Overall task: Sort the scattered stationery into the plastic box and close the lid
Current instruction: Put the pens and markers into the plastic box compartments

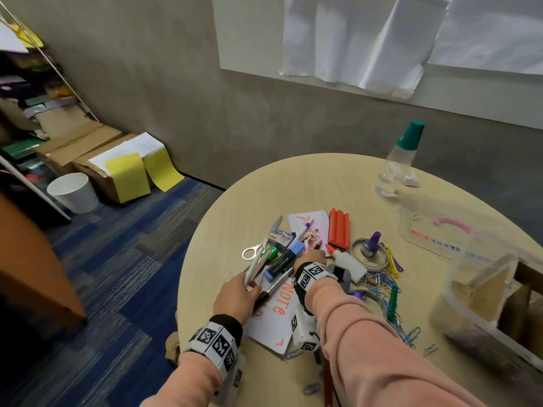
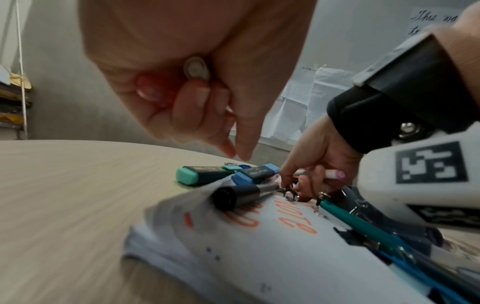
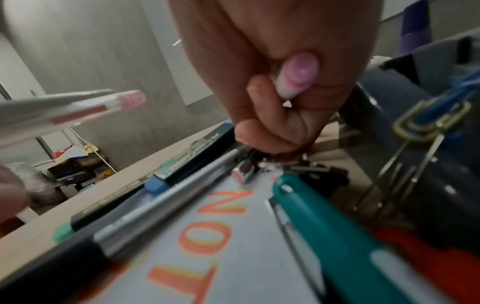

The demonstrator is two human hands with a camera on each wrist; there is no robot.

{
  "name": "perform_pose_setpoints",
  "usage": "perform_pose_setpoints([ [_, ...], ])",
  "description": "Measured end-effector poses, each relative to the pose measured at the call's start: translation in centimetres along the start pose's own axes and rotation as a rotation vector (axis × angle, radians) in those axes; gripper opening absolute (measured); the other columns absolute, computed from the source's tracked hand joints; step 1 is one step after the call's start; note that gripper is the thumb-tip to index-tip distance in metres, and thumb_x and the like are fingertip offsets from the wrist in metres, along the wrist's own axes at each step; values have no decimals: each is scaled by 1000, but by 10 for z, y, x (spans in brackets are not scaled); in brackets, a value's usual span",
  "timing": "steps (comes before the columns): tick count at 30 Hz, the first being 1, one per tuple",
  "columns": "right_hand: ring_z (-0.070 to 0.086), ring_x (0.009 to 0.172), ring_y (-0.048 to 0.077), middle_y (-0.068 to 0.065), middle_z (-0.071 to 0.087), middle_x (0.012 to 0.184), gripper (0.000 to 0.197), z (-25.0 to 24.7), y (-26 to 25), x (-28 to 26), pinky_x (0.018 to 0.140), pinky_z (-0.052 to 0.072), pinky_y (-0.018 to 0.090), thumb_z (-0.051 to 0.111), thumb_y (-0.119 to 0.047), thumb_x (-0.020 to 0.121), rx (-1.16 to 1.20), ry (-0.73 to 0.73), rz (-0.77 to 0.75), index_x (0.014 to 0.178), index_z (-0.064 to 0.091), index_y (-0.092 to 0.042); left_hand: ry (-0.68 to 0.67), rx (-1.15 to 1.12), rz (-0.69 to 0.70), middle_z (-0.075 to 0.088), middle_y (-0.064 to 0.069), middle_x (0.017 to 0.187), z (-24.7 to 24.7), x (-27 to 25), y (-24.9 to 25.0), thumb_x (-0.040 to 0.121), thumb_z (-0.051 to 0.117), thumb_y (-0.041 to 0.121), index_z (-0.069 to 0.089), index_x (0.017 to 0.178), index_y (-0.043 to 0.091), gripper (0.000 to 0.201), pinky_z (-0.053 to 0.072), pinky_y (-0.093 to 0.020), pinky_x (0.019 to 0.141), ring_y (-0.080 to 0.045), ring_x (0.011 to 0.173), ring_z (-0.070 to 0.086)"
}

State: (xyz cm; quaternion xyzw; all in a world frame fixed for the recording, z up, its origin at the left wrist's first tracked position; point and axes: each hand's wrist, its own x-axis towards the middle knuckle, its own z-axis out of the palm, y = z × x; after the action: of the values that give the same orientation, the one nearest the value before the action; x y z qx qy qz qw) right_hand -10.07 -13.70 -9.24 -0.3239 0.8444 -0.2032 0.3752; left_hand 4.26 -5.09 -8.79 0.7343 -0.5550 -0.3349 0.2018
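Stationery lies in a heap on the round table (image 1: 235, 207). My left hand (image 1: 249, 286) grips a bundle of pens (image 1: 255, 267) just above the left side of the heap; their butt ends show in my fist (image 2: 196, 69). My right hand (image 1: 313, 255) reaches into the middle of the heap, fingers curled round a pink-capped pen (image 3: 298, 76), fingertips (image 3: 249, 135) down among small metal pieces. A black and silver marker (image 1: 276, 284) lies on the note pad (image 1: 276, 315), beside a blue highlighter (image 1: 283, 261). The clear plastic box (image 1: 484, 312) stands at the right, its lid (image 1: 435, 230) off behind it.
A red board eraser (image 1: 339, 232), glue bottle (image 1: 348, 262), tape roll (image 1: 368, 257), scissors (image 1: 254, 251), staples box (image 1: 280, 237) and several coloured paper clips (image 1: 390, 268) are in the heap. A clear spray bottle (image 1: 399, 163) stands at the back. The table edge curves close on the left.
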Motion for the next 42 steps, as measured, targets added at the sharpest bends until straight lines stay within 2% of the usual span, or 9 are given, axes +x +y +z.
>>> perform_pose_setpoints([
  [6, 57, 104, 31, 19, 56, 123, 44, -11, 4, -2, 83, 46, 33, 52, -23, 90, 89, -108, -38, 123, 45, 5, -3, -63, 29, 58, 0, 76, 4, -2, 4, 95, 40, 42, 58, 92, 13, 34, 40, -17, 50, -14, 64, 55],
  [11, 43, 48, 21, 7, 41, 57, 22, -38, 27, -28, 50, 35, 29, 44, -11, 84, 687, -271, 4, 63, 41, -10, -88, -416, 57, 47, 5, 56, 10, -13, 24, 98, 19, 47, 62, 89, 14, 55, 42, -24, 54, -11, 51, 48],
  [16, 37, 39, 15, 6, 32, 57, 21, -76, 60, -54, 37, 29, 20, 38, 5, 82, 912, -409, 13, 70, 34, -11, -265, -613, 157, 28, 4, 59, 18, -30, 63, 100, 18, 41, 43, 77, 18, 41, 23, -13, 39, -3, 39, 23],
  [20, 33, 36, 9, 0, 38, 56, 13, -107, 82, -70, 34, 24, 19, 52, -15, 92, 987, -497, -110, 81, 49, -9, -314, -537, 350, 43, -10, 71, 36, -45, 97, 102, 25, 28, 51, 98, 14, 30, 37, -28, 45, -16, 45, 39],
  [24, 32, 34, 8, -3, 38, 48, 20, -131, 100, -80, 34, 27, 18, 57, -30, 90, 1043, -400, -235, 80, 54, -12, -384, -538, 466, 47, 8, 62, 59, -65, 131, 101, 29, 23, 46, 121, 13, 28, 35, -8, 44, 4, 42, 46],
  [30, 31, 36, 9, -5, 37, 43, 19, -180, 131, -93, 35, 28, 21, 59, -24, 89, 1005, -204, -317, 80, 52, -8, -591, -398, 640, 61, -18, 85, 81, -94, 167, 98, 28, 34, 11, 144, 35, 49, 40, -13, 48, 5, 54, 58],
  [32, 31, 37, 9, -5, 37, 44, 18, -197, 142, -95, 36, 29, 21, 57, -26, 89, 1033, -159, -321, 81, 52, -10, -650, -343, 709, 65, -5, 97, 88, -101, 179, 97, 28, 37, 8, 146, 34, 53, 44, -18, 59, 7, 76, 62],
  [36, 40, 40, 9, 0, 44, 52, 33, -228, 160, -94, 38, 35, 21, 63, -41, 73, 1133, -86, -336, 82, 59, -10, -736, -321, 838, 55, 15, 70, 105, -114, 210, 97, 31, 38, 31, 140, 31, 43, 42, -12, 61, 4, 60, 53],
  [42, 59, 45, 12, 0, 58, 54, 24, -285, 176, -66, 48, 49, 25, 51, -33, 93, 1448, 171, -126, 76, 55, -15, -664, -175, 938, 63, 9, 96, 129, -118, 251, 98, 35, 34, 53, 122, 25, 32, 42, -11, 77, -3, 92, 59],
])
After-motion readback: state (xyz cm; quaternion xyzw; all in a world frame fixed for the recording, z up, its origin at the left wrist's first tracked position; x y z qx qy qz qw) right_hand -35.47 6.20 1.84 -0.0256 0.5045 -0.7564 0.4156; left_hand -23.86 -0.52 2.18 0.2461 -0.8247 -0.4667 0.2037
